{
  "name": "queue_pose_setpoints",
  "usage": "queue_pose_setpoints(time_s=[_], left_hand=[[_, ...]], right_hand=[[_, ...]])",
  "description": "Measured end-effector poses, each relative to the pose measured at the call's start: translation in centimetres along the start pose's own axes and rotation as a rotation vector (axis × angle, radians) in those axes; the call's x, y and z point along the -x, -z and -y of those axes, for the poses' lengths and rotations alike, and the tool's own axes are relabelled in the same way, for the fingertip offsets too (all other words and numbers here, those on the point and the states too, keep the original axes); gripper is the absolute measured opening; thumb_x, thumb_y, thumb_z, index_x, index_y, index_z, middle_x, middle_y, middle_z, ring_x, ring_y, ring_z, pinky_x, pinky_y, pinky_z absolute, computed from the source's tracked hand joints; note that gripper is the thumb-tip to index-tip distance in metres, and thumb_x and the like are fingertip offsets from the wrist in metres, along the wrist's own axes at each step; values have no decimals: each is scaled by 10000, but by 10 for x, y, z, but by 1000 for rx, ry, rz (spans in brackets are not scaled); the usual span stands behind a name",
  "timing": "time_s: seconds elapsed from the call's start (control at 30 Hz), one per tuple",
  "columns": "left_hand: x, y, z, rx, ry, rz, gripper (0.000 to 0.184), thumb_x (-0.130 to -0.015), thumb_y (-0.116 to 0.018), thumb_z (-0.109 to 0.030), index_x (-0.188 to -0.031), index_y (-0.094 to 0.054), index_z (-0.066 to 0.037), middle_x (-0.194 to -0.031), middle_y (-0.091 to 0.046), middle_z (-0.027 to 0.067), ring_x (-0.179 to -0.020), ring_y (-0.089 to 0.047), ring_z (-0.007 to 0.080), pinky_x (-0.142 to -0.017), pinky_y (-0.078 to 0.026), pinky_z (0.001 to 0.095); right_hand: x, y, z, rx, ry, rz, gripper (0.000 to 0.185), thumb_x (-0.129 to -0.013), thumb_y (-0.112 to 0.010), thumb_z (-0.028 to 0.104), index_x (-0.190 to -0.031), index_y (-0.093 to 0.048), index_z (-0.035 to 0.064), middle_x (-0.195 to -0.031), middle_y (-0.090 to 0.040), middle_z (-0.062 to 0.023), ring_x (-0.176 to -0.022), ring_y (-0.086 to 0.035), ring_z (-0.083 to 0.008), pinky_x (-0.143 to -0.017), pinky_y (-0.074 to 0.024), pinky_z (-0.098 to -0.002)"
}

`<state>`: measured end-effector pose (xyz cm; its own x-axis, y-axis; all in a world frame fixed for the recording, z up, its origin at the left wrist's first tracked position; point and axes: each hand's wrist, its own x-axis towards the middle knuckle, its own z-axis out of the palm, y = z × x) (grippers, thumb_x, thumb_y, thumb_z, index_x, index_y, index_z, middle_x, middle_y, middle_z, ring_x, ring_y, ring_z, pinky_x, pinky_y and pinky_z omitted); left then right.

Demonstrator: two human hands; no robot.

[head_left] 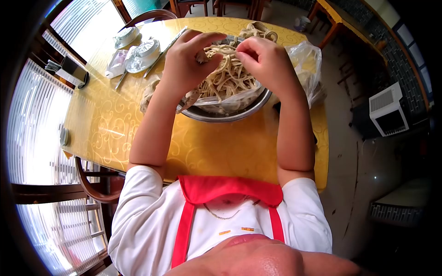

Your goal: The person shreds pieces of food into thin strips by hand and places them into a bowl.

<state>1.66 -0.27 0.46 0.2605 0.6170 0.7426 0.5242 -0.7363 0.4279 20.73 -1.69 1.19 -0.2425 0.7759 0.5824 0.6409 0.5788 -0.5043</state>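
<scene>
A metal bowl (pixel 221 118) lined with a clear plastic bag (pixel 241 100) holds a tangled heap of long beige strips (pixel 225 76); their exact kind I cannot tell. Over the heap's left side my left hand (pixel 189 57) is curved, thumb and forefinger apart. A pale bit shows by its palm, and its other fingers are partly hidden. My right hand (pixel 261 57) is above the right side, thumb and forefinger pinched together; anything between them is too small to make out. More strips (pixel 258 31) lie in a bundle behind the bowl, and others (pixel 148 94) hang at its left.
Plastic-wrapped dishes (pixel 143 54) stand at the back left of the yellow table (pixel 110 133), near a dark box of utensils (pixel 73 71). A clear plastic bag (pixel 305 62) is right of the bowl. A wooden chair (pixel 99 195) touches the left side; a white appliance (pixel 389 108) stands at right.
</scene>
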Motion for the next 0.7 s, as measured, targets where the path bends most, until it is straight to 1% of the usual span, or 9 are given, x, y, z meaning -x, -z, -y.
queue_pose_setpoints(time_s=[0.03, 0.07, 0.17, 0.27, 0.37, 0.47, 0.57, 0.6, 0.7], left_hand=[[1, 0, -1, 2, -42, -2, 248, -661, -733, -132, -902, -673, -127, -817, -589, 56, -704, -568, 190, -621, -472, 291], [2, 0, 2, -17, -49, 32, 209, -678, -718, -125, -884, -681, -123, -784, -584, 60, -666, -565, 198, -601, -473, 294], [4, -4, 6, 21, -26, 72, 153, -690, -707, -125, -840, -684, -108, -749, -584, 63, -631, -573, 201, -577, -474, 297], [3, -2, 4, 36, -63, 64, 122, -702, -691, -118, -821, -680, -97, -726, -591, 70, -600, -580, 205, -557, -474, 298], [3, -1, 3, 9, -92, 83, 107, -707, -683, -115, -810, -675, -87, -736, -603, 76, -607, -589, 209, -558, -478, 294], [2, -2, 6, 2, -37, 115, 98, -709, -676, -112, -802, -672, -83, -738, -608, 79, -616, -596, 205, -563, -482, 296], [2, 1, 7, 49, 35, 134, 78, -712, -674, -129, -776, -674, -85, -743, -611, 77, -630, -602, 203, -571, -485, 306], [3, 2, 9, 13, 54, 157, 125, -716, -688, -173, -804, -670, -86, -745, -612, 80, -640, -603, 204, -581, -486, 308], [2, 0, 15, -75, 132, 205, 288, -721, -722, -285, -911, -648, -82, -753, -614, 83, -659, -602, 197, -601, -483, 303]], right_hand=[[0, -2, 2, -9, 7, 30, 111, -793, -612, 108, -866, -615, 24, -760, -613, -65, -666, -586, -142, -627, -470, -254], [1, -5, 4, -47, 28, 24, 100, -783, -604, 86, -861, -612, 24, -750, -609, -66, -658, -582, -144, -625, -471, -258], [1, -8, 8, -79, 103, 3, 91, -770, -601, 65, -847, -607, 18, -753, -609, -69, -665, -587, -143, -622, -474, -258], [0, -10, 6, -78, 85, -65, 100, -752, -606, 54, -843, -604, 15, -752, -608, -74, -663, -592, -140, -615, -480, -261], [-3, -21, -1, -95, 50, -126, 117, -740, -616, 58, -850, -606, 19, -744, -610, -77, -651, -599, -138, -605, -481, -260], [-4, -30, -1, -78, 9, -214, 124, -734, -633, 72, -847, -614, 25, -744, -620, -82, -646, -614, -156, -610, -491, -263], [-11, -33, -17, 210, 85, -481, 68, -744, -631, 102, -766, -604, 44, -684, -611, -96, -622, -614, -223, -600, -512, -326], [-10, -29, -22, 250, 45, -411, 65, -770, -626, 103, -798, -635, 45, -751, -645, -99, -681, -636, -216, -638, -523, -318], [-8, -31, -34, 49, 112, -192, 111, -795, -597, 93, -876, -658, 48, -841, -659, -120, -748, -647, -236, -686, -521, -323]])
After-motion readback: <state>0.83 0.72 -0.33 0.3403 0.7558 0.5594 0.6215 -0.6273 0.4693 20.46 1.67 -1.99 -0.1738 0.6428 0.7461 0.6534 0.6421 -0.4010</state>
